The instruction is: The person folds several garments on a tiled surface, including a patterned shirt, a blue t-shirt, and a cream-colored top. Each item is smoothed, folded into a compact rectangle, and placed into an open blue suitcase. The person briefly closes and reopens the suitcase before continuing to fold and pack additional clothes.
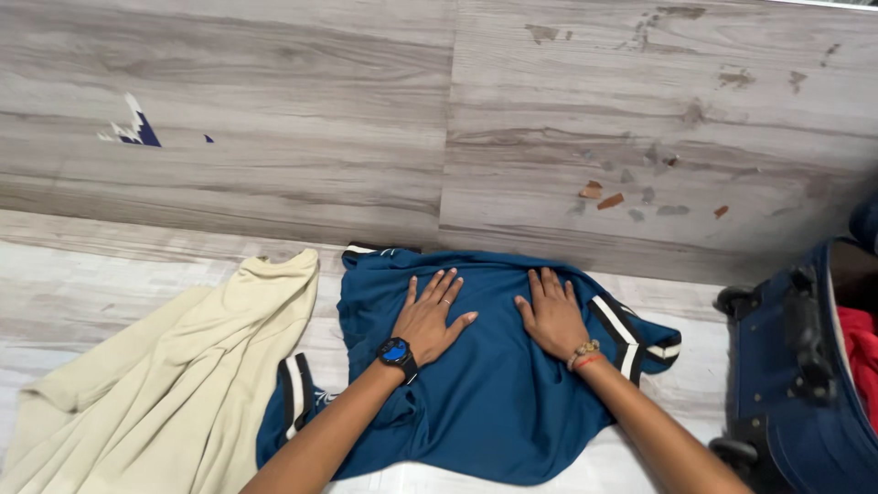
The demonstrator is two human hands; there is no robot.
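A dark blue shirt (485, 402) with black-and-white striped sleeve cuffs lies spread on a pale wood-grain surface. My left hand (430, 316) rests flat on its upper middle, fingers spread, with a ring and a black watch on the wrist. My right hand (551, 316) lies flat on the shirt just to the right of it, fingers apart, thread bracelets on the wrist. Neither hand grips the cloth.
A cream garment (174, 384) lies crumpled to the left, touching the blue shirt's edge. A dark blue wheeled suitcase (786, 384) stands open at the right with red cloth (860, 352) inside. A grey wood-grain wall panel (439, 119) with chipped spots rises behind.
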